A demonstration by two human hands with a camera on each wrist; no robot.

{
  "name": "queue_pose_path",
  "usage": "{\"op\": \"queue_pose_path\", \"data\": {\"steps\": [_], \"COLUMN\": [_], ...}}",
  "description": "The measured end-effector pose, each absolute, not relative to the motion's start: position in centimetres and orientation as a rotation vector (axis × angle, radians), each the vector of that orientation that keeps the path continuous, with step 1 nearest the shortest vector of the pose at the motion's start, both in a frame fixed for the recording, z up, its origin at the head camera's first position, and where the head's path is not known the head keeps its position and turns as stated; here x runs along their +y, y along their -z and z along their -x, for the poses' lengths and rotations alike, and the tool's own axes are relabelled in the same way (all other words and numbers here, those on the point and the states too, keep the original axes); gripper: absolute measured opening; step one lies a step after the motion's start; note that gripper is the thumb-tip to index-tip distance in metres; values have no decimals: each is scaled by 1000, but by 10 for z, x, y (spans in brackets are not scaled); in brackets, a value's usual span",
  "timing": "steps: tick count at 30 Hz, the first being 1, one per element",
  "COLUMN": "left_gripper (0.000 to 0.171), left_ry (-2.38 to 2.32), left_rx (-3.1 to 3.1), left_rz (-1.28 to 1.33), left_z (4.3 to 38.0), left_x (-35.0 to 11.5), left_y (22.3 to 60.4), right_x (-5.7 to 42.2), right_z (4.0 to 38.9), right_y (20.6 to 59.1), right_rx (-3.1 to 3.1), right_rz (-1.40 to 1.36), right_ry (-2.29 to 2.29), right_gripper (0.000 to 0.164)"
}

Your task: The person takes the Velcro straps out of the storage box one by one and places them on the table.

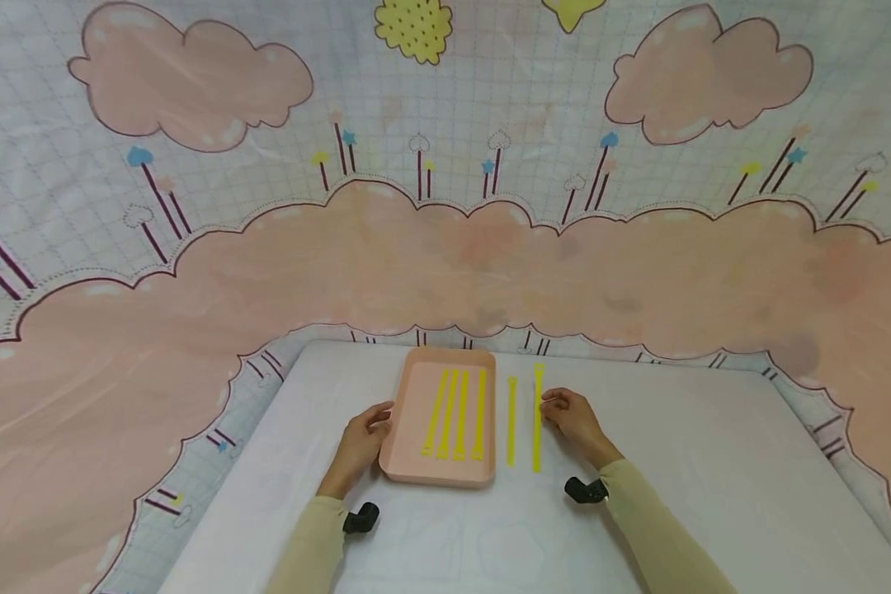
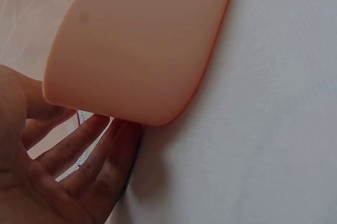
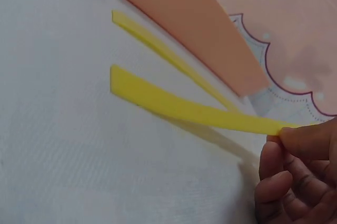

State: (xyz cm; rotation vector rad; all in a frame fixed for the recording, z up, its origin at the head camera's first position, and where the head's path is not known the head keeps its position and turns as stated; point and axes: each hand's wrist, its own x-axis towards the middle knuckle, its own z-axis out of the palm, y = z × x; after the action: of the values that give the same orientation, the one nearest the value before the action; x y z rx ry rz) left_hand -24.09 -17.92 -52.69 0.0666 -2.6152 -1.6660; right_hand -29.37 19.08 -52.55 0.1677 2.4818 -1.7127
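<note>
A shallow pink tray (image 1: pixel 434 476) lies on the white table. Within it several long, thin yellow strips (image 1: pixel 461 412) lie side by side, each with a notched, wider end. My left hand (image 1: pixel 361 439) is at the tray's left side, thumb and extended fingers against its outer wall; in the left wrist view the wall (image 2: pixel 137 50) partly hides the fingertips. To the right of the tray, my right hand (image 1: pixel 575 422) pinches a yellow strip (image 3: pixel 195 114) between thumb and index finger. Its free end rises slightly off the table. Between it and the tray lies another yellow strip (image 1: pixel 511 421).
The white table (image 1: pixel 698 462) spreads out on both sides of the tray. Behind it hangs a sheet (image 1: pixel 445 264) printed with clouds, stars and hearts. Each wrist wears a small black camera, one at the left sleeve (image 1: pixel 361 518) and one at the right (image 1: pixel 585 491).
</note>
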Motion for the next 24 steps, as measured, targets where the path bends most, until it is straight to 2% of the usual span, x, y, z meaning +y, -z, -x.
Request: {"op": "queue_pose_path", "data": {"steps": [24], "left_gripper": [42], "left_ry": [1651], "left_rx": [-2622], "left_rz": [-102], "left_z": [238], "left_x": [-178], "left_y": [527], "right_x": [190], "right_z": [294], "right_y": [540], "right_rx": [2525], "right_rz": [-262], "right_ry": [1744], "right_gripper": [21]}}
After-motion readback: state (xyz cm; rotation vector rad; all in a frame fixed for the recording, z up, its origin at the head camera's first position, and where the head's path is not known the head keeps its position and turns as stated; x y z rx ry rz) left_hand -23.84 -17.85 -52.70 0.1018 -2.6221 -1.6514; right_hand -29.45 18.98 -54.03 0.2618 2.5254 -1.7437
